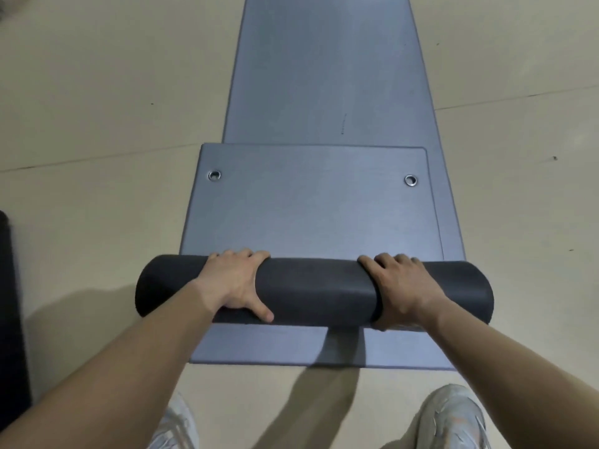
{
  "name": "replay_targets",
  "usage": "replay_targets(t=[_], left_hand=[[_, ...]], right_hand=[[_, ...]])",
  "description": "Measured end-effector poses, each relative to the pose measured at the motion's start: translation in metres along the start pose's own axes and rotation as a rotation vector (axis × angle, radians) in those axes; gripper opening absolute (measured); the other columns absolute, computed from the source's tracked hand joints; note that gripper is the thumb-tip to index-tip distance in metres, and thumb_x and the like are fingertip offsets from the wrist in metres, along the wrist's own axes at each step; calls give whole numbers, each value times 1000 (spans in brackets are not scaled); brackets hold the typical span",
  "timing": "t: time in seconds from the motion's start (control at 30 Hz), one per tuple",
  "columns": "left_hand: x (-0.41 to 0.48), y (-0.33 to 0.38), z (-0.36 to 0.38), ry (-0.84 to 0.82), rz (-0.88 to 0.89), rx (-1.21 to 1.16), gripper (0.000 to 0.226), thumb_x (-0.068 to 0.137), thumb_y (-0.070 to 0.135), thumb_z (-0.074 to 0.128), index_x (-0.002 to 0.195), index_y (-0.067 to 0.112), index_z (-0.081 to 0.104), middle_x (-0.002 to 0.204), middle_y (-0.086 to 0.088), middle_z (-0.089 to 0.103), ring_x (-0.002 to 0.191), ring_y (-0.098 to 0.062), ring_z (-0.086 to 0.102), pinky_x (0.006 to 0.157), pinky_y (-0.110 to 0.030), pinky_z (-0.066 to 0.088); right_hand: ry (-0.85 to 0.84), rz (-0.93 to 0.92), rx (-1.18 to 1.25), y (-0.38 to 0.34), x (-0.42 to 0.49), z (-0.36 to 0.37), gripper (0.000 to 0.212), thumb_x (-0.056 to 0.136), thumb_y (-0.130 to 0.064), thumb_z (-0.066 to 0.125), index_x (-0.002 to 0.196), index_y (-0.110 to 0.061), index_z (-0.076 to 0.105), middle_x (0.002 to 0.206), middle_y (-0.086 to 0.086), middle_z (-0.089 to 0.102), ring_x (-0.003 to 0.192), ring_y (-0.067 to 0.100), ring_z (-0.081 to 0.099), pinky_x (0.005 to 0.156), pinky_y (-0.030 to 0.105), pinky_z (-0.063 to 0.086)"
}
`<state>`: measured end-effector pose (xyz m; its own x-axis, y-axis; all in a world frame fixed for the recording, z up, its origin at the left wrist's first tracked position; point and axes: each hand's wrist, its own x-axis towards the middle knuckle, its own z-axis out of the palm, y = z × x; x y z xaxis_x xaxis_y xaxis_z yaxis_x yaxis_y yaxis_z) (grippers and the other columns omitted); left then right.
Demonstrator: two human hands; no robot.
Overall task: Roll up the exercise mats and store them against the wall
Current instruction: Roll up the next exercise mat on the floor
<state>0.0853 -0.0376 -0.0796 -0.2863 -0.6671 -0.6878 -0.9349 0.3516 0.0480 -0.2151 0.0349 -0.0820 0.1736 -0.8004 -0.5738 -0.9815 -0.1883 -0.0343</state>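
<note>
Left grip (235, 281) and right grip (405, 286) each curl over and clasp the dark roll (316, 286), lying crosswise atop a lower mat (275, 348). Its unrolled remainder (311, 215), ending at two eyelets (214, 175), extends straight ahead; both grips equally near.

roll (314, 290) lies crosswise on the flat mat (324, 76).

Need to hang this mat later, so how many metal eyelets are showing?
2: left eyelet and right eyelet, near the far corners of the upper mat. Others may hide inside the roll.
</note>
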Motion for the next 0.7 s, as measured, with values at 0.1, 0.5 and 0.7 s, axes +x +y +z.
replay_targets(t=[0.1,0.5,0.7], left_hand=[[-45,24,45,117,-38,97,139,52,86,69,159,27,3,162,-5,26,147,-31,28,117,-59,21],[-8,21,6,253,2,66,115,71,66,77,158,28,12,159,-3,35,144,-30,34,116,-54,28],[12,27,20,297,-56,103,146,57,86,69,158,26,-17,170,-8,-7,155,-36,-8,122,-63,7]], right_hand=[[-75,-15,17,-2,-16,2,113,54,-73,80,146,-38,24,133,1,52,115,30,54,105,49,46],[114,118,13,-26,-1,7,145,55,-77,83,162,-34,-5,167,11,17,153,37,17,121,63,15],[139,96,-45,-7,45,-32,151,46,-84,81,162,-28,1,166,10,15,151,37,18,115,62,25]])
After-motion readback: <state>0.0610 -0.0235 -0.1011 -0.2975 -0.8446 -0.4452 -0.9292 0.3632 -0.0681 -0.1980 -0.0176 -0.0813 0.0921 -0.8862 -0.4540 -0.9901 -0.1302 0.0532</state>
